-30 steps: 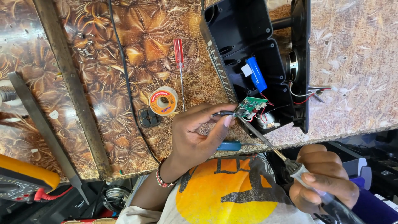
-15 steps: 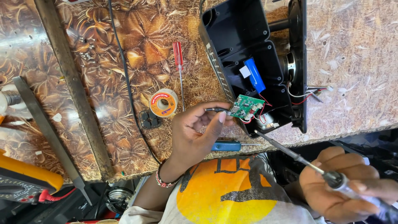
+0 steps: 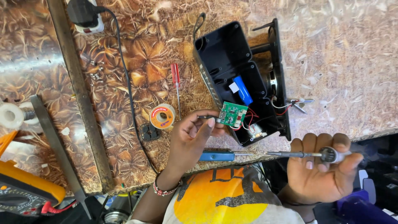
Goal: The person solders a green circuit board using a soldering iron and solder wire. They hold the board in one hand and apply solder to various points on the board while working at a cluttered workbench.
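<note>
Nearest, at five o'clock, the right hand [image 3: 321, 170] has its fingers wrapped round a soldering iron [image 3: 298, 154], the tip pointing left, off the work. At centre the left hand [image 3: 192, 137] pinches a small green circuit board [image 3: 232, 114] between its fingers, wires running into the opened black case [image 3: 232, 74]. The case lies open, so reassembly appears undone. At nine o'clock of the board sits a round orange-labelled solder reel [image 3: 162, 116]; inside the case, a blue cell with a white label [image 3: 241, 89].

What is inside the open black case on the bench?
Inside the black case lie a blue cylindrical cell and red and white wires; the green circuit board covers what lies beneath it.
</note>
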